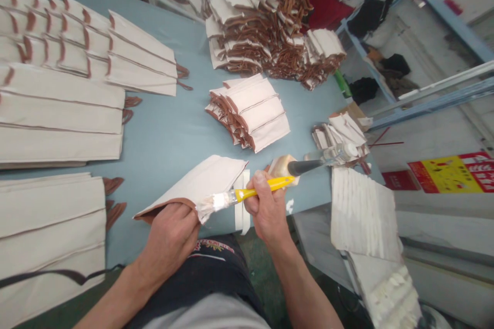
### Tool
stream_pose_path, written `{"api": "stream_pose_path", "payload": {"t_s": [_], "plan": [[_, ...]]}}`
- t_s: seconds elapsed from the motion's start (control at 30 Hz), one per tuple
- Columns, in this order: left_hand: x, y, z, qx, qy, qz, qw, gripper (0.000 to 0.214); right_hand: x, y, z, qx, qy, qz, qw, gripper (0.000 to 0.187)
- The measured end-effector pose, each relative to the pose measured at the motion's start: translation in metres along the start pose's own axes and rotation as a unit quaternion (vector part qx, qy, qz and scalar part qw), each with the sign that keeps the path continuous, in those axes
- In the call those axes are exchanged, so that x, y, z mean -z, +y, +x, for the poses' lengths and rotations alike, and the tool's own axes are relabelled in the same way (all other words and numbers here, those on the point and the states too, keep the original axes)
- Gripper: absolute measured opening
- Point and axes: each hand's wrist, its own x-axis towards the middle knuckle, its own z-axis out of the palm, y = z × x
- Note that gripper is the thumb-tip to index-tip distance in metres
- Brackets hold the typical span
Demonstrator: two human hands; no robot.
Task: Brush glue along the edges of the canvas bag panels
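My left hand (172, 236) grips the near end of a cream fabric piece with brown trim (200, 182), holding it tilted over the blue table's front edge. My right hand (266, 205) is closed round the yellow handle of a paint brush (239, 195). Its white, glue-covered bristles touch the fabric's near corner, right beside my left fingers. A second brush with a dark handle (299, 167) lies just beyond my right hand.
The blue table (165, 133) carries rows of long cream pieces (62, 108) at left, a fanned stack (250, 110) in the middle and a big heap (266, 20) at the back. Glue-smeared sheets (363, 216) hang at right, near a metal shelf frame (436, 97).
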Motion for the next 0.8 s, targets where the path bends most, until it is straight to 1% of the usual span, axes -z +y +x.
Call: {"api": "stream_pose_path", "payload": {"t_s": [0.13,0.27,0.3,0.43,0.57,0.73,0.8], "plan": [[0.000,0.000,0.001,0.005,0.007,0.011,1.000,0.036,-0.003,-0.001,0.002,-0.009,-0.041,-0.003,0.999,0.063],[-0.001,-0.001,0.000,0.010,-0.001,0.014,1.000,0.035,-0.001,-0.004,0.003,0.000,-0.006,-0.001,1.000,0.062],[-0.001,-0.001,0.000,0.009,-0.003,0.015,1.000,0.034,-0.001,-0.004,0.002,0.000,-0.006,-0.005,1.000,0.062],[0.000,-0.003,0.002,0.005,-0.001,0.015,1.000,0.034,-0.003,-0.004,-0.003,0.001,-0.034,-0.022,0.999,0.062],[-0.001,-0.005,0.001,0.003,-0.007,0.005,1.000,0.031,0.000,-0.004,-0.005,0.011,-0.022,-0.019,1.000,0.061],[-0.008,-0.006,-0.007,0.034,-0.012,-0.007,0.999,0.030,0.001,-0.005,-0.011,-0.015,-0.030,-0.025,0.999,0.061],[-0.009,-0.005,-0.007,0.030,-0.014,-0.004,0.999,0.029,0.001,-0.006,-0.012,-0.018,-0.030,-0.018,0.999,0.062]]}}
